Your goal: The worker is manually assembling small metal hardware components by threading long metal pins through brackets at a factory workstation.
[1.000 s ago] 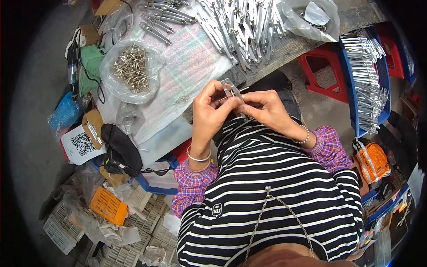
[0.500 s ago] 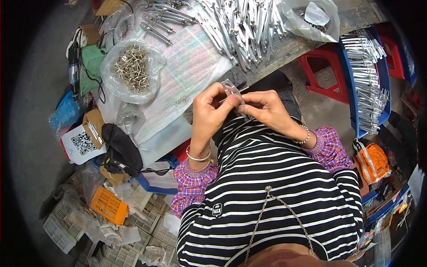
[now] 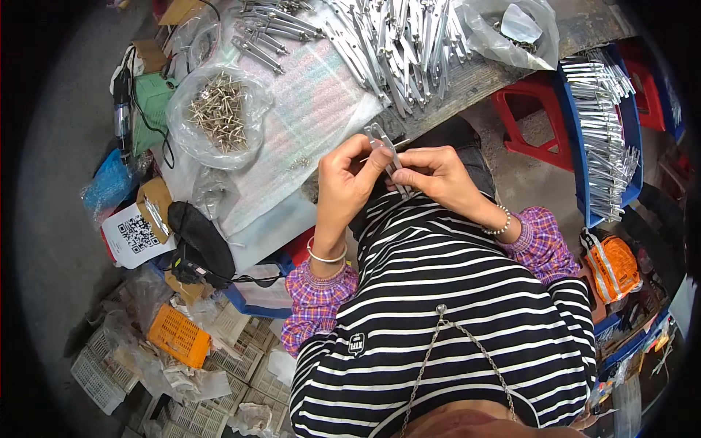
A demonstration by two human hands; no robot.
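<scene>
Left hand and right hand pinch metal strips, seemingly unfinished; strip pile beyond them, laden blue tray rightward.

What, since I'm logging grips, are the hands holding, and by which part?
Slim metal strips, pinched around their middle by the left hand and right hand; their upper ends stick out.

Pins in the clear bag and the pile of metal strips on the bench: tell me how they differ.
The pins are short; the strips are long. The pins look partly brassy; the strips look silver. The pins sit in a clear bag; the strips lie loose on the bench. Both look metallic, shiny and heaped.
</scene>
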